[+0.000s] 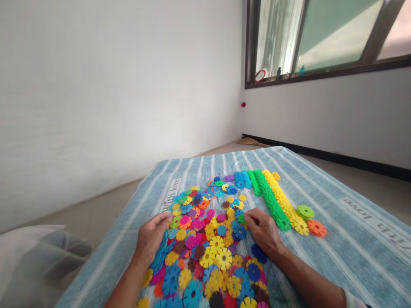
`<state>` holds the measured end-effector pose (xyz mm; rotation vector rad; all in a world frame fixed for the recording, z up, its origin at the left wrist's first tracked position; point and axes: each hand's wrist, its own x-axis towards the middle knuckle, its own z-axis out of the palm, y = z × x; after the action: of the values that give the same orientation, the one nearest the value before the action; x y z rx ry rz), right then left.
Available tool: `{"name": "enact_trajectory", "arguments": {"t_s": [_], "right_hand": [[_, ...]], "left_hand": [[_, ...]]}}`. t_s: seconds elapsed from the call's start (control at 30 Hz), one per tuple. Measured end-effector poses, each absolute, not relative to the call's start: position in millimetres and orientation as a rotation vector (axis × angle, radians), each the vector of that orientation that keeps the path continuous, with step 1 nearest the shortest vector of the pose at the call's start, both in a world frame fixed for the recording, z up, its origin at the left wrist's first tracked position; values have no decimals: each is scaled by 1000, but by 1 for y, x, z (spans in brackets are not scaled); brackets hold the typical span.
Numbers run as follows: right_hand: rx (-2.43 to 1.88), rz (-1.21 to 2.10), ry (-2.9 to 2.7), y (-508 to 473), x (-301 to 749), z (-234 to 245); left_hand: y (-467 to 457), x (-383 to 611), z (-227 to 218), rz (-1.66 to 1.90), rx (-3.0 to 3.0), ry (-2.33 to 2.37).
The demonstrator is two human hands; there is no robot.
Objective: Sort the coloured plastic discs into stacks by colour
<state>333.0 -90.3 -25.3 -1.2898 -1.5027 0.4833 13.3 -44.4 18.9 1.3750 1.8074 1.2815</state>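
Between my hands lies a loose pile of notched plastic snowflake discs point(224, 258) in yellow, blue, pink, red, brown and other colours. My right hand point(266, 233) is at the pile's right edge, thumb and forefinger pinched on a small green disc point(241, 219). My left hand point(151, 239) lies along the left side with its fingers pressed together. Its fingertips reach the edge of a lime-green disc point(175, 221); whether they grip it I cannot tell. Several overlapping blue discs point(161, 252) show just beside this hand.
Long rows of overlapping green discs point(269, 201) and yellow discs point(282, 203) lie right of the pile, with short blue rows point(239, 180) behind. An orange disc point(317, 228) and a lime disc point(305, 211) sit at their near end. A striped blue cloth point(340, 239) covers the surface.
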Motion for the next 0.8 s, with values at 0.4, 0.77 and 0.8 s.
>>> {"name": "enact_trajectory", "arguments": {"t_s": [0.4, 0.77, 0.8], "right_hand": [[-1283, 480, -1592, -90, 334, -27], [-1276, 549, -1549, -87, 332, -25], [-1275, 549, -1547, -87, 332, -24]], "left_hand": [[-46, 20, 22, 1229, 1726, 1957], [-68, 122, 55, 842, 2152, 1446], [-66, 134, 58, 789, 2191, 1390]]}}
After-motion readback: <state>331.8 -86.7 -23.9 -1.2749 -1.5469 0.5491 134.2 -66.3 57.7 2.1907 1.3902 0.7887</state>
